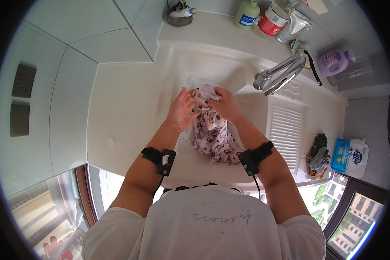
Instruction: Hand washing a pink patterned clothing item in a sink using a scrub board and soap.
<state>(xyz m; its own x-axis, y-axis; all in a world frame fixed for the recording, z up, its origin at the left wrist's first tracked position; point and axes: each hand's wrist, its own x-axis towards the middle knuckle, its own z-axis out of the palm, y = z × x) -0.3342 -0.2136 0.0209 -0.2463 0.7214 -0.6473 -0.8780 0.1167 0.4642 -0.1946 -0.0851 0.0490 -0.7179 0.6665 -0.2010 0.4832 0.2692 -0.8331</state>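
Observation:
A wet pink garment [214,139] with a dark print lies bunched in the white sink basin [211,63], with soapy water around it. My right hand [226,104] grips the far, gathered end of the cloth between thumb and fingers. My left hand [181,110] is at the left side of that same end, palm turned toward it and fingers apart. Its fingertips are close to the fabric; whether they touch it I cannot tell. Suds cling to the left wrist.
A chrome faucet [281,73] arches over the basin's right side. Right of it are a ribbed washboard [286,136], a pile of dark cloths [318,157] and a detergent bag [349,157]. A purple jug [334,62] and a green bottle [247,14] stand along the back ledge.

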